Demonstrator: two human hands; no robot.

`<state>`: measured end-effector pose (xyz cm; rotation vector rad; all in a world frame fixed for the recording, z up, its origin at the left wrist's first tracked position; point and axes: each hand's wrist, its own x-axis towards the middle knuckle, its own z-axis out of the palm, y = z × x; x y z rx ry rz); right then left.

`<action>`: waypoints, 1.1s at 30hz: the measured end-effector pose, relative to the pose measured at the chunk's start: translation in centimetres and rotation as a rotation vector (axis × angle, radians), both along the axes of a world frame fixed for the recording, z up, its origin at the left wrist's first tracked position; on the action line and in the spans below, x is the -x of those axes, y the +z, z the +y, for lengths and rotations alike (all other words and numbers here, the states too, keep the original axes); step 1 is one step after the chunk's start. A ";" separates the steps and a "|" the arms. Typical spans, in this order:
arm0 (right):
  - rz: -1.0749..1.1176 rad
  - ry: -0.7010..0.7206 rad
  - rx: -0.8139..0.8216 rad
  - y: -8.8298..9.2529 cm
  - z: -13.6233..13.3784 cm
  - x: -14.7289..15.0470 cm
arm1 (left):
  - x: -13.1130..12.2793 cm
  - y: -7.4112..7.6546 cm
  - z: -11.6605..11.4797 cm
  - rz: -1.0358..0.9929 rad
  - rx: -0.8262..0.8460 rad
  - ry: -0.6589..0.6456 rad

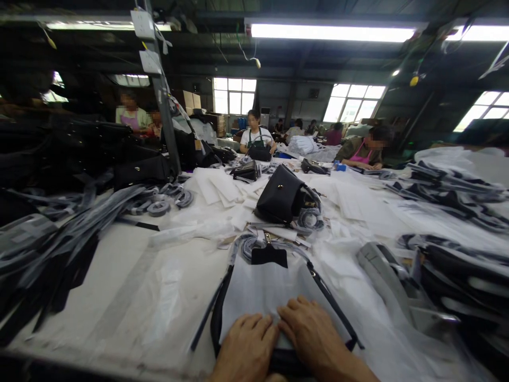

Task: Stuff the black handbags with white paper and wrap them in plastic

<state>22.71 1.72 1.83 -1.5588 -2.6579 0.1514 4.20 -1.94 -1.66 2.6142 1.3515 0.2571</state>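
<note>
Both unclenched, left hand (248, 339) at seven o'clock and right hand (310, 328) at five seemingly smooth a thin whitish sheet (268, 289) over a black leathery handbag (287, 361), likely needing even pressure next.

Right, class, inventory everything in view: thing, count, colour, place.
Table: one, white, below
Near bag: one, black, front
Sheet: one, pale grey, on near bag
Other bags: several, black, mid-table
Wrapped straps: many, grey, left
Bag pile: one, black, left
Loose sheets: several, white, mid-table
Device: one, grey, right
Stack: one, black, right
Post: one, grey, back left
Tube lamps: three, white, overhead
Windows: several, white, back
Co-workers: several, mixed, back
Left hand: one, bare, on sheet
Right hand: one, bare, on sheet
</note>
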 end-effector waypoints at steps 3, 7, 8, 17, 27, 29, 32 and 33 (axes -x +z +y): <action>0.069 0.022 -0.104 -1.0 -0.2 -0.5 | -0.4 3.6 -0.1 -0.039 0.137 0.089; 0.154 0.085 -0.285 -2.6 -0.7 -1.1 | -1.8 4.0 0.6 0.124 0.139 0.045; 0.168 0.106 -0.328 -2.9 -0.8 -1.1 | -2.0 3.6 0.8 0.154 0.126 0.020; 0.173 0.128 -0.140 -0.8 0.3 -0.3 | -1.2 2.5 0.8 0.093 0.042 -0.056; 0.273 -0.065 0.321 0.7 1.5 -0.7 | -0.9 -0.1 1.1 0.142 -0.006 -0.083; 0.233 -0.087 0.332 0.7 1.5 -0.5 | -1.1 -0.8 1.2 0.136 -0.021 -0.062; 0.150 -0.083 0.325 0.7 1.5 -0.3 | -1.5 -2.1 1.4 0.121 -0.005 -0.021; 0.118 -0.074 0.320 0.6 1.5 -0.3 | -1.7 -2.4 1.5 0.130 0.015 -0.003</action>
